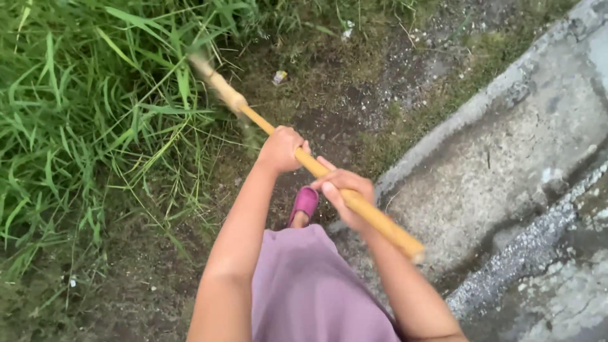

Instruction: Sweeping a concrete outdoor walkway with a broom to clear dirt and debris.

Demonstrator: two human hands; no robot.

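Both hands, left hand (pixel 280 149) and right hand (pixel 345 195), have fingers wrapped around a wooden pole (pixel 316 168) over grass (pixel 82 114)

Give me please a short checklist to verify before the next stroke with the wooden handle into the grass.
1. Left hand closed around the wooden handle: ok.
2. Right hand closed around it, nearer the butt end: ok.
3. Working end of the tool in sight: cannot tell, it is blurred in the tall grass.
4. Foot in the purple slipper on bare soil, apart from the grass: ok.
5. Concrete edge apart from the handle: ok.
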